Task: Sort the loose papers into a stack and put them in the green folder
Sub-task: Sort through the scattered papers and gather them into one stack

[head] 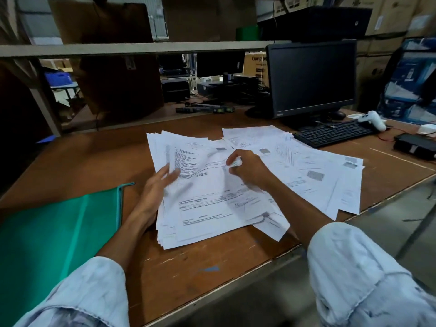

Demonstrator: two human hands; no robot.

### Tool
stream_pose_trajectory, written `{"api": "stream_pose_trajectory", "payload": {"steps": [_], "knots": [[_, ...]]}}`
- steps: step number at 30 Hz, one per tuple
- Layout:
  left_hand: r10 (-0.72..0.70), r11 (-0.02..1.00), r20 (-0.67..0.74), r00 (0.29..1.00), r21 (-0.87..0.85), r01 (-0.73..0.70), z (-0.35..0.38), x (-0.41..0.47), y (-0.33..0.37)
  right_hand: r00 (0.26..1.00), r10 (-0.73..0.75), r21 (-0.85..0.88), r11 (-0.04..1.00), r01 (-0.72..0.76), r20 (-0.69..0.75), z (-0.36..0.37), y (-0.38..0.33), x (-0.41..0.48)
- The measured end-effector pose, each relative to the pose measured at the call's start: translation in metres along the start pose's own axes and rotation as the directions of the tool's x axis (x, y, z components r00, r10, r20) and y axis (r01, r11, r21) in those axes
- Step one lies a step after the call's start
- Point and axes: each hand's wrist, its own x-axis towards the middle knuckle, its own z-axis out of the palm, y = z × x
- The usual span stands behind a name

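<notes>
A rough stack of white printed papers lies in the middle of the brown table. More loose papers are spread out to its right. My left hand holds the stack's left edge, fingers on top of the sheets. My right hand pinches the top sheet, which bulges upward. The green folder lies flat at the left, its zip edge toward the stack.
A black monitor and keyboard stand at the back right, with a white controller and a black box beyond. The table's front edge runs diagonally on the right. A shelf frame rises behind.
</notes>
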Motion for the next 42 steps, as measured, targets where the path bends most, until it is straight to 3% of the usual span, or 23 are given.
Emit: {"api": "stream_pose_trajectory", "payload": {"steps": [7, 11, 16, 23, 27, 30, 33, 35, 37, 40, 42], "knots": [[0.084, 0.995, 0.052, 0.995, 0.057, -0.087, -0.009, 0.005, -0.008, 1.0, 0.018, -0.176, 0.984, -0.017, 0.004, 0.009, 0.01, 0.012], [0.1, 0.989, 0.045, 0.994, 0.101, -0.104, -0.007, 0.007, -0.007, 0.971, 0.172, -0.466, 0.854, -0.231, -0.166, -0.022, 0.043, 0.021], [-0.005, 0.996, -0.01, 1.0, 0.089, 0.006, -0.004, 0.007, -0.006, 0.899, 0.406, -0.556, 0.715, -0.423, -0.163, -0.057, 0.076, 0.013], [-0.01, 0.997, -0.03, 1.0, 0.074, 0.012, -0.003, 0.007, -0.006, 0.918, 0.336, -0.304, 0.87, -0.389, -0.212, -0.078, 0.07, 0.015], [-0.006, 0.997, -0.026, 1.0, 0.07, 0.007, -0.003, 0.007, -0.006, 0.928, 0.162, -0.408, 0.863, -0.299, -0.336, -0.081, 0.059, 0.01], [0.011, 0.997, -0.022, 1.0, 0.08, -0.009, -0.004, 0.009, -0.007, 0.941, -0.009, -0.54, 0.821, -0.186, -0.339, -0.084, 0.05, 0.007], [0.022, 0.996, -0.02, 1.0, 0.086, -0.02, -0.004, 0.009, -0.008, 0.942, 0.032, -0.357, 0.921, -0.158, -0.334, -0.094, 0.035, 0.015], [0.021, 0.997, -0.02, 1.0, 0.075, -0.019, -0.005, 0.009, -0.008, 0.968, 0.107, -0.251, 0.954, -0.164, -0.225, -0.101, 0.026, 0.018], [0.022, 0.997, -0.025, 0.999, 0.076, -0.02, -0.006, 0.011, -0.009, 0.982, 0.078, -0.195, 0.975, -0.111, -0.17, -0.106, 0.02, 0.018], [0.032, 0.998, -0.038, 0.999, 0.062, -0.029, -0.006, 0.01, -0.009, 0.893, -0.124, -0.059, 0.992, 0.11, -0.432, -0.11, 0.011, 0.019], [0.028, 0.998, -0.014, 1.0, 0.052, -0.027, -0.006, 0.008, -0.008, 0.831, -0.146, 0.218, 0.927, 0.304, -0.536, -0.109, 0.002, 0.02]]}}
